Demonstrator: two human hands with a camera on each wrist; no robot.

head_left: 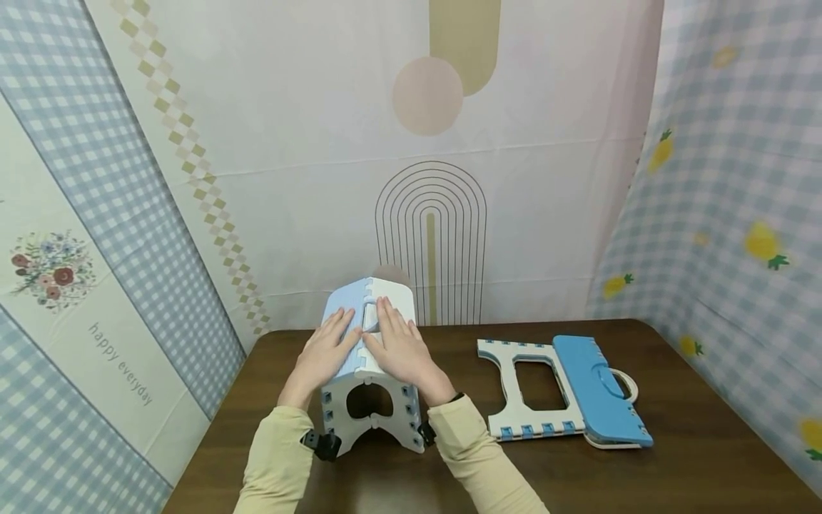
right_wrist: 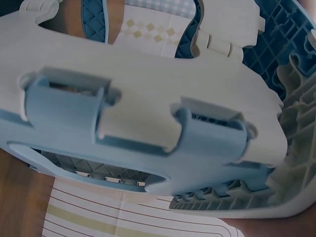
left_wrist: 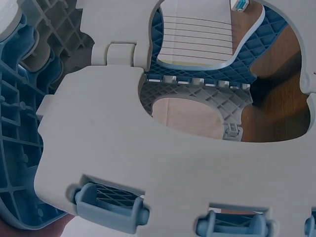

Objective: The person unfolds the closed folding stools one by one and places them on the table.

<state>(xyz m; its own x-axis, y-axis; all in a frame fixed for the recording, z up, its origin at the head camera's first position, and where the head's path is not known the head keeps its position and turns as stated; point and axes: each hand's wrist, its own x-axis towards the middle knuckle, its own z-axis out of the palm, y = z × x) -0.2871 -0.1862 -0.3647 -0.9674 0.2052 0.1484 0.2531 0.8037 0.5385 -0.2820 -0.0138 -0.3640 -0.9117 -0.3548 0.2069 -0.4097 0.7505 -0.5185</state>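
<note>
A blue and white plastic folding stool (head_left: 372, 396) stands on the table, its two seat panels meeting in a raised ridge. On the light blue panel lies my left hand (head_left: 323, 351), fingers straight and pointing away from me. My right hand (head_left: 406, 348) rests on the white panel, also with straight fingers, and the thumbs come close together near the ridge. Below, the hinged white end panel (left_wrist: 163, 173) with its round opening fills the left wrist view. The right wrist view shows the same end panel (right_wrist: 143, 79) and light blue hinge parts from the other side.
A second folding stool (head_left: 600, 389), blue and white with a white carry handle (head_left: 626, 385), lies folded flat at the right on the dark brown table (head_left: 693, 457). Patterned cloths hang behind the table and at both sides.
</note>
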